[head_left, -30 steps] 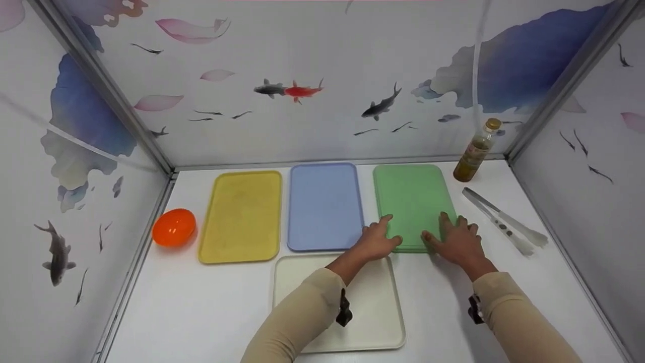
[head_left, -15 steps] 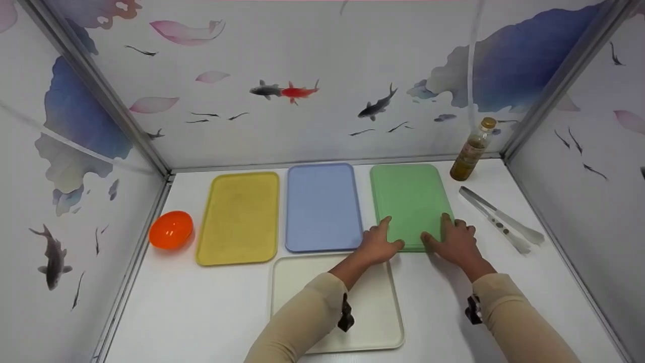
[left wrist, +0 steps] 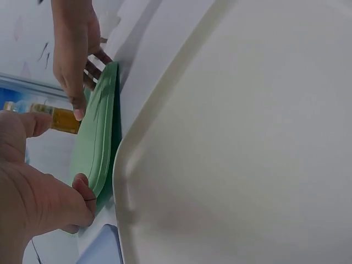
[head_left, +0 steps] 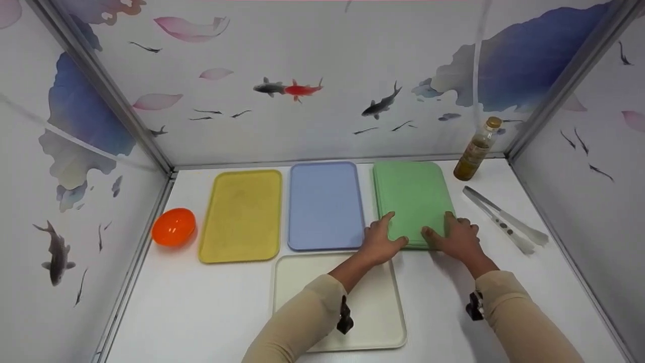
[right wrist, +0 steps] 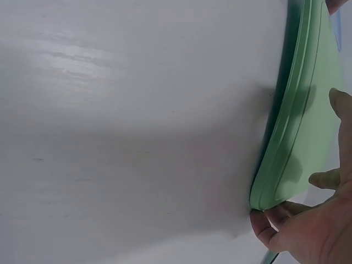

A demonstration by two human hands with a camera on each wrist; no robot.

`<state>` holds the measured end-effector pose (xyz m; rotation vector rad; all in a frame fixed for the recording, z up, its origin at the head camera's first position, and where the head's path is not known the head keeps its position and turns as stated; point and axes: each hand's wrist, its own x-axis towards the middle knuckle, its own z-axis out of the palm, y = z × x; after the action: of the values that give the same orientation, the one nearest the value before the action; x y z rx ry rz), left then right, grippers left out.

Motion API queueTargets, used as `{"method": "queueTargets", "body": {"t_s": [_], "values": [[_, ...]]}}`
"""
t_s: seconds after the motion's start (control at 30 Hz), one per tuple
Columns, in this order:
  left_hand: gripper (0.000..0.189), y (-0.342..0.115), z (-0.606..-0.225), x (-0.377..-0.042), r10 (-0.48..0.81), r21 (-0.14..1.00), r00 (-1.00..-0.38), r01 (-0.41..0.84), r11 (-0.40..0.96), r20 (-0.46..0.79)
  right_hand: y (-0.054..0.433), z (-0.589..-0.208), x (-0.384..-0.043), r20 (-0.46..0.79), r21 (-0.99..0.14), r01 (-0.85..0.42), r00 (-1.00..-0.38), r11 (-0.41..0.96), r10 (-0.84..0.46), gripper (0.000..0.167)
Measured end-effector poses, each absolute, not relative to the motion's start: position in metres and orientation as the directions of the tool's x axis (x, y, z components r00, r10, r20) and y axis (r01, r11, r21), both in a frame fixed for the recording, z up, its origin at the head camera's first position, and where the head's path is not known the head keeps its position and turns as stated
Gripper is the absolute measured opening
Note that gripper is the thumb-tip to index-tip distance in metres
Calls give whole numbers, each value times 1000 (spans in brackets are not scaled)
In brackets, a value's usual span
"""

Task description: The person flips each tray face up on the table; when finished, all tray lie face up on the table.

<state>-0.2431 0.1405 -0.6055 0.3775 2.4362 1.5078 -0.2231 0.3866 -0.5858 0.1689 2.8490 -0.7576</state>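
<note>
In the head view, a green tray (head_left: 413,196) with a layered rim lies at the back right. My left hand (head_left: 380,243) grips its near left corner, thumb over the near edge and fingers along the left side. At the near right corner my right hand (head_left: 457,239) holds it, thumb and index finger on top. The right wrist view shows the other fingertips (right wrist: 263,228) tucked at the tray's corner, with a dark shadow along the near edge. Under my left forearm lies a cream tray (head_left: 368,312), partly covered by the sleeve.
Left of the green tray are a blue tray (head_left: 325,206) and a yellow tray (head_left: 242,217). An orange bowl (head_left: 174,228) sits at the far left. A bottle of brownish liquid (head_left: 473,151) and metal tongs (head_left: 501,219) are on the right. Printed walls enclose the table.
The green tray has shifted slightly up in the head view, and a second edge shows more along its left side. My left thumb has slid a little to the right.
</note>
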Motion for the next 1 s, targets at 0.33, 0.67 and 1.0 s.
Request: {"method": "queueTargets", "body": {"t_s": [0.33, 0.67, 1.0], "values": [[75, 133, -566, -231, 309, 895, -951, 150, 420, 14, 383, -581, -230, -195, -531, 147, -980, 834, 48, 113], [74, 132, -561, -232, 248, 896, -949, 275, 349, 194, 376, -577, -238, -226, -550, 171, -973, 817, 51, 114], [75, 133, -552, -232, 178, 879, -932, 359, 314, 317, 361, -578, -240, -230, -652, 177, -973, 737, 31, 107]]}}
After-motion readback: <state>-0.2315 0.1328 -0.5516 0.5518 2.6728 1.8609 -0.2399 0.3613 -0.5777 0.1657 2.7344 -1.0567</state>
